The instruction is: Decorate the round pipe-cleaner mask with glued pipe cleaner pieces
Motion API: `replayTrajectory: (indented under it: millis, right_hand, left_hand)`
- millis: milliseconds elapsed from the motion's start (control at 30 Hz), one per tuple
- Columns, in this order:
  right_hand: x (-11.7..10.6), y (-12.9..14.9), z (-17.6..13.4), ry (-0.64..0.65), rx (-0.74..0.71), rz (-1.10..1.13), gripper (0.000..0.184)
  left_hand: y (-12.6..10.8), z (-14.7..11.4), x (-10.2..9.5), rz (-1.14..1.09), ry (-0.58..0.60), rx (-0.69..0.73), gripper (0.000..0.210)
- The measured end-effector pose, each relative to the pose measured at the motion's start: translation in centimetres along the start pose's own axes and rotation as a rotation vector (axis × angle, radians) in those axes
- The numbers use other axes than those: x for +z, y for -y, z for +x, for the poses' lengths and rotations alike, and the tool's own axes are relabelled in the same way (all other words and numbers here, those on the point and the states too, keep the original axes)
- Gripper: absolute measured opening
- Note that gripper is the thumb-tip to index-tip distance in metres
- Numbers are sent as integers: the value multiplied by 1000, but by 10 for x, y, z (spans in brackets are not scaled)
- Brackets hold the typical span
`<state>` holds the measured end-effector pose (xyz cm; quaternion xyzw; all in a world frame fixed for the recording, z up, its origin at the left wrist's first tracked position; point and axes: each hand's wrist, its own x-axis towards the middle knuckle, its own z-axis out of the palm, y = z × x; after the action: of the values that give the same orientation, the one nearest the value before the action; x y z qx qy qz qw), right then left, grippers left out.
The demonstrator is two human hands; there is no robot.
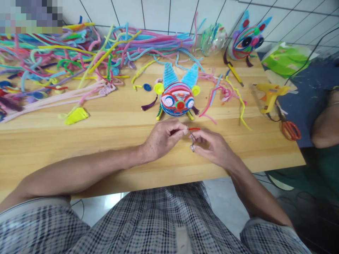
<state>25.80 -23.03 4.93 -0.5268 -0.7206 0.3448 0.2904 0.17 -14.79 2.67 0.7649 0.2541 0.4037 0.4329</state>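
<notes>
Below pipe-cleaner figure (177, 98): left hand (164, 137) pinches red pipe cleaner (194, 129); right hand (212, 148) grip holds small scissors (192, 139).

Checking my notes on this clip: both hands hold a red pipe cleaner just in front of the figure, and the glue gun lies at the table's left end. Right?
Not quite. In the head view the glue gun lies at the table's right end, near the scissors. The rest holds: left hand and right hand hold the red pipe cleaner before the figure.

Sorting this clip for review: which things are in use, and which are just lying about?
In use: left hand, right hand, red pipe cleaner, small scissors.
Lying about: animal figure, glue gun, orange scissors, pipe cleaner pile.
</notes>
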Motion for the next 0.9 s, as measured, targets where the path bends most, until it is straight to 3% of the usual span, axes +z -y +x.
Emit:
replayTrajectory:
  millis: [133, 400, 533, 900]
  right_hand:
    - [-1, -2, -1, 20, -35, 40, 6]
    - [1, -10, -5, -17, -113, 41, 8]
    - [1, -9, -5, -15, -65, 72, 3]
    - [-7, -11, -10, 146, 110, 306, 23]
  left_hand:
    - [0, 0, -1, -27, -1, 49, 22]
    - [-5, 3, -3, -58, 45, -26, 24]
    - [-4, 3, -1, -74, 39, -34, 24]
    - [-7, 3, -4, -141, 89, -62, 26]
